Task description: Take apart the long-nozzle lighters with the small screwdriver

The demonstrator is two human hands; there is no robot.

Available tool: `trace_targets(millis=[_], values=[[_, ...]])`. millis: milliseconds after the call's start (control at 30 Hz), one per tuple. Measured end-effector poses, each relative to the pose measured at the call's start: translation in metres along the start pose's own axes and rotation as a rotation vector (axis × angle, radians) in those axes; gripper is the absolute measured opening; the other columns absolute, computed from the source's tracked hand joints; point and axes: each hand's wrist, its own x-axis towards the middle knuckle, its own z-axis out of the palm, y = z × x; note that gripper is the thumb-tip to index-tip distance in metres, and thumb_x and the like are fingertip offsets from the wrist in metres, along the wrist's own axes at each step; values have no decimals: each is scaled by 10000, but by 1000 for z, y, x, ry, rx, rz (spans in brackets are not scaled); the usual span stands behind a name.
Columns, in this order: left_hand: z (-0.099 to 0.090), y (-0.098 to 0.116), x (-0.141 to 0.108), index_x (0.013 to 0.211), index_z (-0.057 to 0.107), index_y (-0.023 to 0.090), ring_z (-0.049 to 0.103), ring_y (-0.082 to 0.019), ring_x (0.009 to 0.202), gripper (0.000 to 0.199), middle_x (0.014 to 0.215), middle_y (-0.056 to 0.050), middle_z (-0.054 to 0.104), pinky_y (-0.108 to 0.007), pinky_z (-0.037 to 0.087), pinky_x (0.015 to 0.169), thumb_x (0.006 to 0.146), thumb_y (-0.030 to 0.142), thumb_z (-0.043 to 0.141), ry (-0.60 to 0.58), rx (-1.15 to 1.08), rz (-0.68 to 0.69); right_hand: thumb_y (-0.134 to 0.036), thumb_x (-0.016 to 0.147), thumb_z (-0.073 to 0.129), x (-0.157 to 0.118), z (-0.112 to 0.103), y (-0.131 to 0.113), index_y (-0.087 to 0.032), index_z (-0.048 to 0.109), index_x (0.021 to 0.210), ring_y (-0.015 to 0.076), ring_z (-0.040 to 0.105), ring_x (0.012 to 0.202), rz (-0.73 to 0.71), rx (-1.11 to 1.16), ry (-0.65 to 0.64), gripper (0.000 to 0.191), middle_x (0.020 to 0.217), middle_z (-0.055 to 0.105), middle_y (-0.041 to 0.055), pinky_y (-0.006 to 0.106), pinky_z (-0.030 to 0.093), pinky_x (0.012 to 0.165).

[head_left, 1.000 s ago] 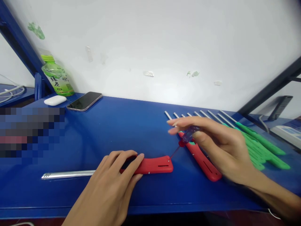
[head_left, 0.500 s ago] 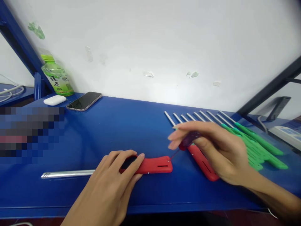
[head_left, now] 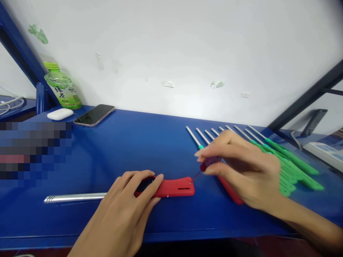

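A red-handled stick lighter (head_left: 174,188) with a long metal tube lies on the blue table, tube pointing left. My left hand (head_left: 131,200) is wrapped over the tube end of its handle and presses it down. In my right hand (head_left: 238,164) is a small screwdriver (head_left: 210,163) with a dark purple and red handle, pinched between thumb and fingers. Its thin shaft slants down to the screw hole at the right end of the lighter. Under my right hand lies a second red handle (head_left: 230,191), partly hidden.
Several green-handled lighters (head_left: 294,167) lie side by side at the right, metal tubes toward the wall. A phone (head_left: 95,115), a white case (head_left: 60,114) and a green tea bottle (head_left: 63,87) are at the back left. The blue table (head_left: 139,142) meets a white wall.
My right fingers have closed further round the screwdriver handle, having been more stretched out before. My left hand and the lighter keep their place, with a slight shift of the view.
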Motion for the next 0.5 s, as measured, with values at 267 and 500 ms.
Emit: trace_targets(millis=[267,500], values=[[2,0,-1,1569,461,336,580,-266,1222,476,1420,-56,616,-490,634,967,1098,274,497,-20,10,3,-146,1094,536,4,-8,-6,-300,721,1387,155,720,1037,46,5,-147,379,1145,786,26,314,583,884],[1,-1,-2,1579,451,355,571,-268,1214,482,1426,-50,610,-507,631,972,1102,294,490,-24,17,1,-274,991,763,5,-10,5,-329,797,1282,158,668,860,32,-65,26,299,941,720,14,315,556,716]])
